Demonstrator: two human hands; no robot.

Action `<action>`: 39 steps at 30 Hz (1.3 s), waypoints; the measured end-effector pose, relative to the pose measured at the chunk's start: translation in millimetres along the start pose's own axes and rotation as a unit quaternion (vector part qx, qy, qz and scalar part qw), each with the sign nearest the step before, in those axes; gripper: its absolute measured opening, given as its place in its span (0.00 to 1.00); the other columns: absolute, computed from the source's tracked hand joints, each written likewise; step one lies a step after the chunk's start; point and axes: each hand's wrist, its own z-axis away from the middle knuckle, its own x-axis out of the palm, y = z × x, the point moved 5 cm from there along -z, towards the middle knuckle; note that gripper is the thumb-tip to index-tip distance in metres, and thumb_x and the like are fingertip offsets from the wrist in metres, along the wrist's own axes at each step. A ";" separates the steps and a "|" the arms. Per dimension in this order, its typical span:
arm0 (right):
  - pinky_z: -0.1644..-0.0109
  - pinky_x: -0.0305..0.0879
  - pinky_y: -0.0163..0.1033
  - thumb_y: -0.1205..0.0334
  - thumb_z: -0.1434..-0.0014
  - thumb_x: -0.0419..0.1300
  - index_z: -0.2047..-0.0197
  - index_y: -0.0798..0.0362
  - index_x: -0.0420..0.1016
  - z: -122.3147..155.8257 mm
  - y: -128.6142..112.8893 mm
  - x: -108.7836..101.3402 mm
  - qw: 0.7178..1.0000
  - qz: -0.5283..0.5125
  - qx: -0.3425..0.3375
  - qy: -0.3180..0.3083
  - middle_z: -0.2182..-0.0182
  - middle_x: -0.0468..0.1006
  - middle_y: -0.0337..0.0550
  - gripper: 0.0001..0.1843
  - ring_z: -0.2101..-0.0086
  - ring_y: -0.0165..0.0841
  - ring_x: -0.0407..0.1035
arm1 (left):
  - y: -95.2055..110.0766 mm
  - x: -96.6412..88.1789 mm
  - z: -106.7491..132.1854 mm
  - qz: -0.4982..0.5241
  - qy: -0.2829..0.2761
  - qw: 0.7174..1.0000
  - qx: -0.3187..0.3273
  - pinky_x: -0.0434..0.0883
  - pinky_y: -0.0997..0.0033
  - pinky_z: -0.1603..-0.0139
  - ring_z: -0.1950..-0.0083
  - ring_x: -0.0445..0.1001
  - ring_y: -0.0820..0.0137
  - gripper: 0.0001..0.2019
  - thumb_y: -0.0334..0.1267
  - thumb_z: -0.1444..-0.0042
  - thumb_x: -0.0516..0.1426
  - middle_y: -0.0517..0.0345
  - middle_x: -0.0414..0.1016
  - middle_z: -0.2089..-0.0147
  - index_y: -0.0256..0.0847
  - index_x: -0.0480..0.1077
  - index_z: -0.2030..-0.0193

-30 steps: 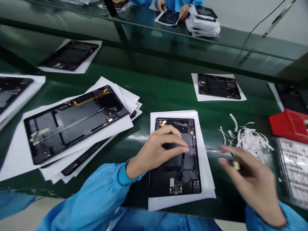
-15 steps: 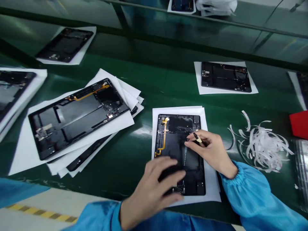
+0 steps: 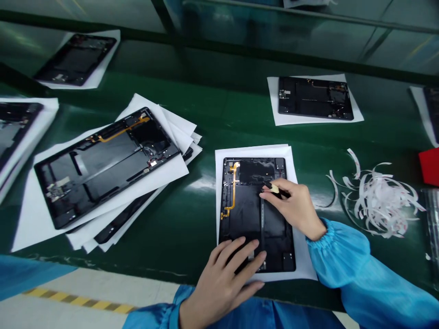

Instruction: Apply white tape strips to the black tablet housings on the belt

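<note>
In front of me an opened black tablet housing (image 3: 245, 219) with an orange flex cable (image 3: 234, 192) lies upright on white paper sheets (image 3: 302, 265). My left hand (image 3: 228, 278) rests over its lower left end, fingers spread, hiding part of the lower edge. Near the middle of the housing, my right hand (image 3: 295, 201) pinches a slim black tool with a cream band (image 3: 274, 188), whose exact kind I cannot make out. The right fingertips are at the top of a thin pale strip (image 3: 263, 215) running down the housing.
To the left, a housing (image 3: 108, 167) tops a stack interleaved with paper. More housings lie at the far left (image 3: 17, 119), back left (image 3: 78, 59) and back right (image 3: 313, 98). Curled white strips (image 3: 382, 201) are heaped at right, near a red object (image 3: 428, 167).
My left hand has come down from a blurred hover to lie on the housing's lower end. My right hand has shifted slightly up and left with the tool. The camera view has shifted slightly.
</note>
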 end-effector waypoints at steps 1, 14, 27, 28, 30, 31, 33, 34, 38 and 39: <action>0.67 0.66 0.35 0.58 0.43 0.66 0.65 0.52 0.78 0.2 -0.1 0.3 1.000 0.008 -0.005 0.004 0.68 0.82 0.40 0.07 0.68 0.35 0.75 | 0.8 1.0 0.2 0.005 0.004 1.000 0.001 0.53 0.65 0.35 0.44 0.68 0.63 0.14 0.48 0.36 0.58 0.58 0.78 0.47 0.47 0.76 0.48; 0.70 0.66 0.32 0.63 0.42 0.65 0.65 0.51 0.79 1.0 -7.7 0.9 0.996 0.069 -0.054 0.032 0.69 0.82 0.36 0.02 0.72 0.30 0.74 | 2.4 10.6 1.4 0.003 -0.016 0.999 0.027 0.42 0.62 0.27 0.39 0.66 0.63 0.17 0.47 0.38 0.60 0.64 0.75 0.41 0.42 0.75 0.47; 0.65 0.73 0.34 0.65 0.43 0.66 0.63 0.50 0.80 1.3 -10.0 1.1 0.996 0.058 -0.062 0.033 0.67 0.84 0.37 0.03 0.68 0.34 0.78 | 1.9 10.7 -7.2 -0.058 -0.078 0.994 0.057 0.36 0.58 0.26 0.35 0.62 0.62 0.22 0.52 0.37 0.55 0.61 0.70 0.37 0.41 0.73 0.43; 0.63 0.73 0.34 0.65 0.43 0.66 0.63 0.50 0.80 1.6 -10.7 0.8 0.996 0.052 -0.067 0.028 0.66 0.84 0.38 0.03 0.67 0.35 0.79 | 1.9 10.8 -7.6 -0.060 -0.079 0.993 0.058 0.36 0.58 0.26 0.35 0.62 0.62 0.22 0.52 0.36 0.55 0.61 0.70 0.37 0.41 0.73 0.43; 0.62 0.74 0.35 0.66 0.42 0.66 0.63 0.50 0.80 2.1 -12.1 -0.6 0.996 0.041 -0.073 0.017 0.65 0.84 0.39 0.03 0.65 0.35 0.79 | 2.0 10.6 -8.4 -0.059 -0.077 0.993 0.060 0.37 0.58 0.26 0.35 0.63 0.62 0.21 0.52 0.36 0.55 0.61 0.70 0.37 0.41 0.73 0.44; 0.60 0.74 0.35 0.66 0.42 0.66 0.63 0.50 0.80 2.2 -12.8 -1.5 0.996 0.034 -0.076 0.013 0.65 0.84 0.39 0.03 0.64 0.36 0.79 | 1.9 10.4 -8.7 -0.057 -0.074 0.994 0.061 0.37 0.58 0.26 0.36 0.63 0.62 0.21 0.51 0.36 0.55 0.61 0.71 0.37 0.41 0.74 0.44; 0.57 0.74 0.38 0.66 0.40 0.64 0.61 0.50 0.80 2.6 -14.5 -2.6 0.996 0.028 -0.090 0.003 0.61 0.83 0.42 0.04 0.62 0.36 0.78 | 1.5 10.5 -8.6 -0.052 -0.070 0.994 0.064 0.38 0.58 0.26 0.37 0.64 0.62 0.21 0.51 0.36 0.55 0.61 0.71 0.38 0.41 0.74 0.44; 0.56 0.74 0.39 0.66 0.39 0.62 0.61 0.50 0.80 2.9 -15.3 -2.7 0.994 0.032 -0.103 0.000 0.57 0.81 0.44 0.05 0.62 0.36 0.77 | 1.3 10.8 -8.3 -0.051 -0.068 0.994 0.068 0.38 0.58 0.26 0.37 0.64 0.62 0.21 0.51 0.36 0.55 0.61 0.71 0.38 0.41 0.74 0.44; 0.61 0.73 0.41 0.71 0.38 0.57 0.61 0.51 0.78 4.2 -14.1 -1.4 0.985 0.078 -0.151 0.021 0.48 0.72 0.49 0.09 0.69 0.31 0.70 | -0.1 13.3 -5.5 -0.057 -0.067 0.994 0.071 0.38 0.58 0.26 0.36 0.63 0.62 0.22 0.52 0.37 0.56 0.61 0.70 0.37 0.40 0.73 0.43; 0.61 0.72 0.41 0.72 0.39 0.56 0.61 0.51 0.78 4.5 -12.7 -0.5 0.984 0.084 -0.158 0.027 0.48 0.72 0.49 0.10 0.70 0.30 0.69 | -0.3 13.8 -4.8 -0.061 -0.067 0.993 0.071 0.38 0.58 0.26 0.35 0.62 0.62 0.22 0.52 0.37 0.55 0.61 0.70 0.36 0.41 0.73 0.43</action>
